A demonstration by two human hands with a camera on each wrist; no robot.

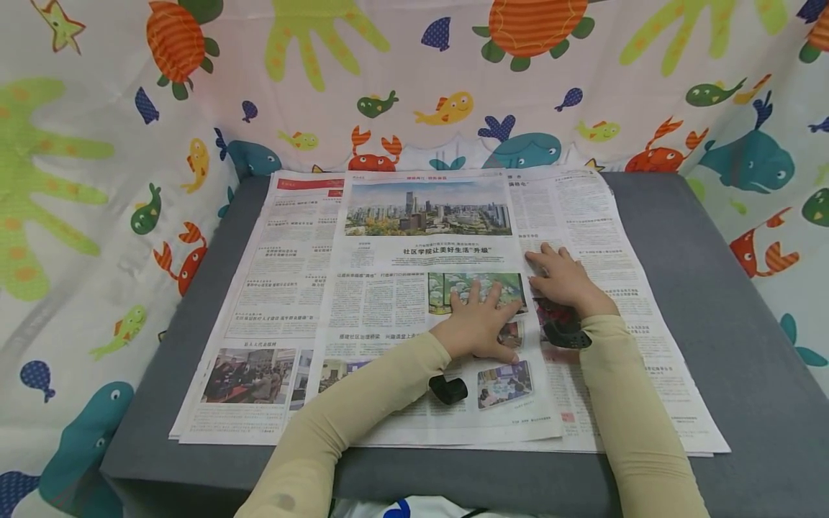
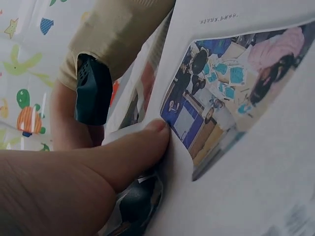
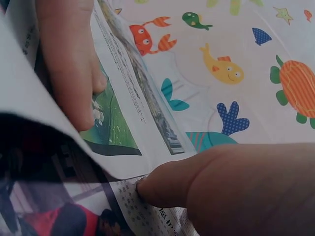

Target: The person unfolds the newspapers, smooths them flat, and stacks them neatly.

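A newspaper sheet (image 1: 382, 252) with a skyline photo lies over other spread newspaper pages (image 1: 272, 288). My left hand (image 1: 482, 324) rests on its right half, fingers spread across a green picture (image 1: 440, 291). In the left wrist view the left thumb (image 2: 133, 152) touches the paper beside a printed photo (image 2: 211, 98). My right hand (image 1: 566, 280) lies at the sheet's right edge with its fingers apart. The right wrist view shows the right thumb (image 3: 170, 184) at that edge, where the paper (image 3: 44, 113) bows up. The right hand's other fingers are out of that view.
The papers cover much of a grey table (image 1: 699, 288), whose front edge is below them. A cloth printed with sea animals (image 1: 414, 65) hangs behind and at the sides. Dark wrist devices (image 1: 448, 389) sit at both wrists.
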